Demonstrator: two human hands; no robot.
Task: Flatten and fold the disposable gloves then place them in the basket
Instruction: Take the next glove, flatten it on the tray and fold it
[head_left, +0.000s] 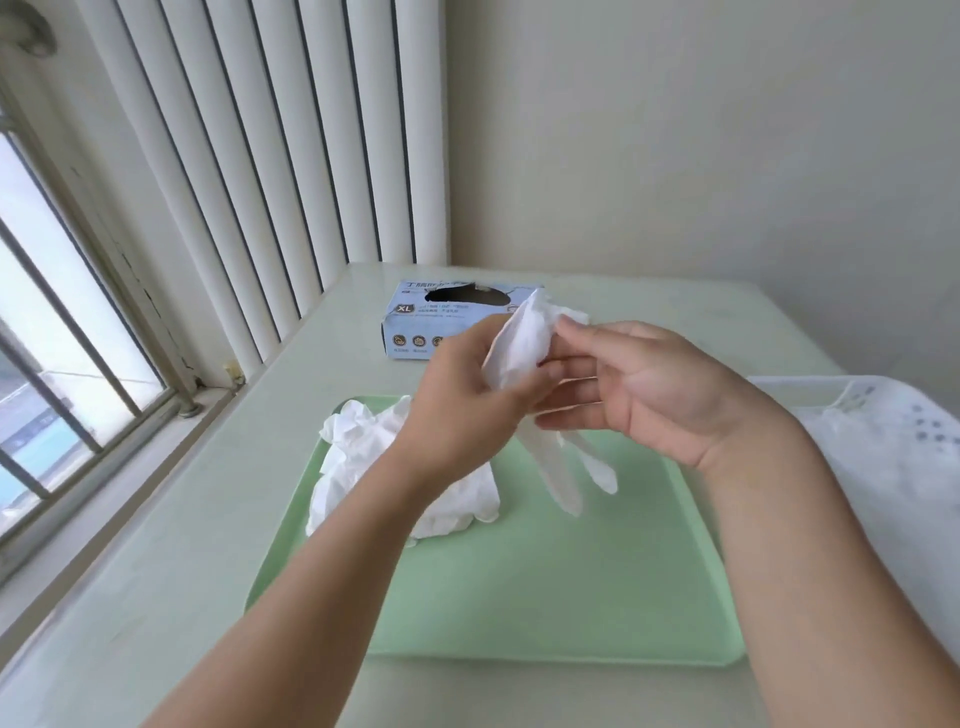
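1 white glove held up between 2 hands above a green tray.

Head view: the left hand (467, 400) grips the upper part of the white glove (519, 353), fingers curled around it, while the right hand (639, 389) pinches its top edge with the thumb and forefinger, the other fingers straight. The glove's fingers hang down below both hands, over the green tray (545, 587) on the bench (156, 545). A crumpled pile of gloves (363, 467) lies on the tray's far left part, under the left wrist. A blue glove box (415, 322) sits beyond the hands; the white basket (883, 457) is at the right.
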